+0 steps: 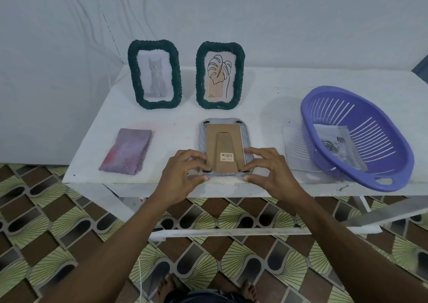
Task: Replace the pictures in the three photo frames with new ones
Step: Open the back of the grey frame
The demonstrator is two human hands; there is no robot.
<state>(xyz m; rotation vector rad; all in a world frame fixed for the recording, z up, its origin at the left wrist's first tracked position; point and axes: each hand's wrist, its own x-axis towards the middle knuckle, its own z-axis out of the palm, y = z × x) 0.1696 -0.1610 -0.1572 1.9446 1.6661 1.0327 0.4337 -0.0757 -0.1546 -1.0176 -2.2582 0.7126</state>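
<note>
**Q:** Where's the work item?

**A:** The face-down frame [247, 140] lies flat at the front-centre of the bench [266, 89], with its near edge at the bench lip. The cardboard backing [212, 140] faces up and the stand leg [225, 149] is folded flat on it. The cat frame [133, 75] and leaf frame [199, 75] stand upright at the rear, well apart from it.

**Q:** Hand config?

**A:** The left hand [183, 175] is on the near-left corner and the right hand [266, 170] on the near-right. On both, the fingers [196, 156] are curled and clamped on the frame, thumbs at the near edge, tips by the two near tabs [207, 170].

**Q:** Step in hand?

**A:** Prob. working the near tabs. I can't tell whether they are being opened or closed.

**Q:** Procedure?

**A:**
1. Keep the frame flat and pin it with the thumbs so it can't slide off the lip.
2. Rotate each tab sideways, w/o prying upward, since the backing is thin card and may crease.
3. Do the far tabs [205, 122] the same way.
4. Lift the backing by the stand leg, evenly, and don't flex it.

**Q:** Replacement pic?

**A:** A print [333, 145] is inside the purple basket [310, 126] at right. Another sheet [294, 147] lies flat just beside it, partly under the rim. The cloth [127, 152] at left is avail. for wiping the glass.

**Q:** Risk?

**A:** Overhang at the bench edge. Shift the frame inward first if it is unstable.
</note>
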